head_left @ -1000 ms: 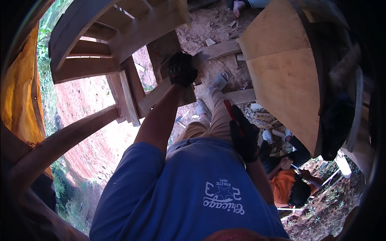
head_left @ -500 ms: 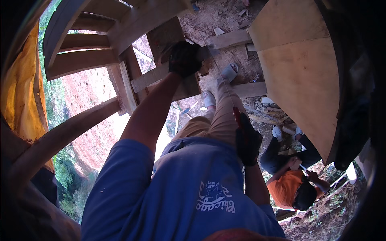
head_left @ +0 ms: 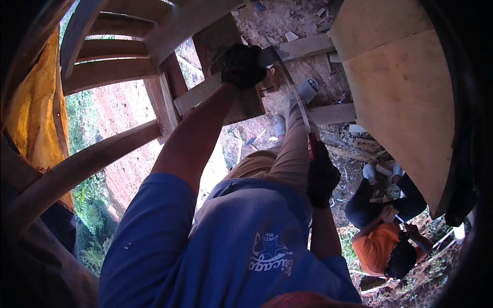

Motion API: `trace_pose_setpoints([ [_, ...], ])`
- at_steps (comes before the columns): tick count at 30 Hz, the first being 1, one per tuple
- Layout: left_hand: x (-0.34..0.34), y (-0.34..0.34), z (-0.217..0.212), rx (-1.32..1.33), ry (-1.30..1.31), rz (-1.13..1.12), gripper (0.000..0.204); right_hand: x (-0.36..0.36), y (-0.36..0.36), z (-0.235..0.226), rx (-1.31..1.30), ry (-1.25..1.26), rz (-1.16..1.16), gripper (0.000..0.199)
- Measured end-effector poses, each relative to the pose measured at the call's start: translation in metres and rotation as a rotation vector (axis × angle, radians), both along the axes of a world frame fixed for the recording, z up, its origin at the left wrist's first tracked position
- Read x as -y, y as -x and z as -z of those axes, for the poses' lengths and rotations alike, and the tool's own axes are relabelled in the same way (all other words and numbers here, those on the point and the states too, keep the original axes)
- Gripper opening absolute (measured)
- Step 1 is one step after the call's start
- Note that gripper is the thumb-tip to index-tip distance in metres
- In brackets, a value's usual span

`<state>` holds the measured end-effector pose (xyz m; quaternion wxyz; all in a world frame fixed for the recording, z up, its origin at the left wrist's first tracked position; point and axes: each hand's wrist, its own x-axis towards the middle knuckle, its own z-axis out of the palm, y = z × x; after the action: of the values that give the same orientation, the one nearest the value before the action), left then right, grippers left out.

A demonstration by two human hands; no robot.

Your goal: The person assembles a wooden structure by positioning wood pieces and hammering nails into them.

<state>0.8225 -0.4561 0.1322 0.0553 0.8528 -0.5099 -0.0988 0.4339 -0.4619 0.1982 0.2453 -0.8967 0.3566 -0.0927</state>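
Observation:
My right hand (head_left: 322, 177), in a black glove, is closed round the red handle of a handsaw (head_left: 300, 99). The long, thin blade reaches away from me and looks slightly bowed, its far part by the wooden board (head_left: 307, 47). Over that board my left hand (head_left: 242, 66), also black-gloved, is clamped just left of the blade. Its fingers are partly hidden, but they appear wrapped over the wood. Whether the teeth sit in a cut cannot be made out.
A slatted wooden frame (head_left: 115, 50) stands at the upper left, with a curved rail (head_left: 92, 154) below. A large wooden panel (head_left: 398, 87) fills the right side. Lower right, a person in an orange shirt (head_left: 377, 249) sits on the ground. Wood scraps lie around my feet.
The saw blade has turned from nearly edge-on to showing more of its flat side. The whole view has shifted slightly; my left hand stays on the board.

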Motion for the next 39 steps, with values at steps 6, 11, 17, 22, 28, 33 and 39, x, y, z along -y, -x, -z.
trace_pose_setpoints([
  [6,0.0,0.002,-0.002,0.041,-0.034,0.028,0.045,0.0,0.021,-0.026,-0.088,-0.322,-0.01,0.04],
  [11,-0.001,0.002,0.001,0.053,-0.058,0.016,0.051,-0.005,0.03,-0.046,0.021,-0.242,0.079,0.041],
  [17,-0.003,0.008,-0.013,0.013,-0.012,-0.008,0.054,0.009,-0.019,-0.049,0.298,-0.343,0.162,0.045],
  [22,-0.003,0.003,-0.003,-0.037,-0.014,-0.007,0.053,0.031,-0.06,-0.003,0.363,-0.309,0.146,0.044],
  [28,-0.005,0.005,0.001,0.003,-0.089,-0.024,0.055,0.024,-0.053,0.012,0.382,-0.076,0.059,0.045],
  [33,-0.002,0.007,-0.005,0.009,-0.091,-0.024,0.054,0.026,-0.064,0.02,0.411,-0.266,0.133,0.044],
  [39,-0.011,0.006,0.008,0.086,0.047,0.051,0.048,0.028,-0.094,0.023,0.516,-0.227,0.096,0.043],
])
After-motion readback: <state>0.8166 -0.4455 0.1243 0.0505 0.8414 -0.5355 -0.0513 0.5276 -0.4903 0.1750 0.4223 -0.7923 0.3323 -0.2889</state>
